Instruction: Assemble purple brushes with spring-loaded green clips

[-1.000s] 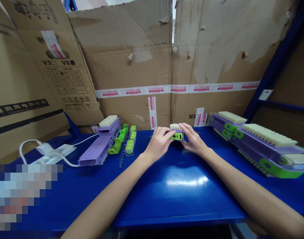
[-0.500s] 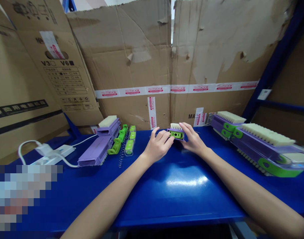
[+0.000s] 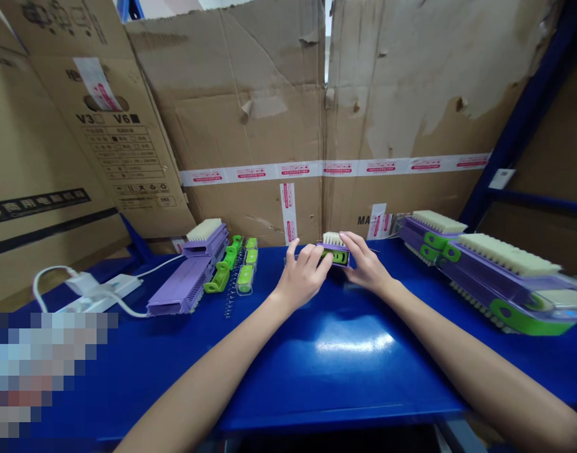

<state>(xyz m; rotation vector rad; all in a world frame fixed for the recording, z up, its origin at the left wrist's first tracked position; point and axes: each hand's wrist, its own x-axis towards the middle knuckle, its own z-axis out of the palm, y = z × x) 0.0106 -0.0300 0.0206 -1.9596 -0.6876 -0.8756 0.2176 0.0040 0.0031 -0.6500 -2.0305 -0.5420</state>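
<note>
A small purple brush (image 3: 334, 241) with pale bristles and a green clip on its front sits at the far middle of the blue table (image 3: 345, 352). My left hand (image 3: 303, 275) grips its left end, fingers curled over the green clip. My right hand (image 3: 366, 264) holds its right end, thumb and fingers closed round the body. Both hands are shut on the same brush.
Purple brush bodies (image 3: 187, 280), green clips (image 3: 246, 270) and a thin spring (image 3: 230, 296) lie at the left. A row of finished brushes (image 3: 486, 267) stretches along the right. A white power strip (image 3: 99, 290) with cable lies far left. Cardboard walls (image 3: 279, 113) close the back.
My left hand's fingers have shifted slightly over the green clip, and the brush has risen a little. The right hand has barely moved.
</note>
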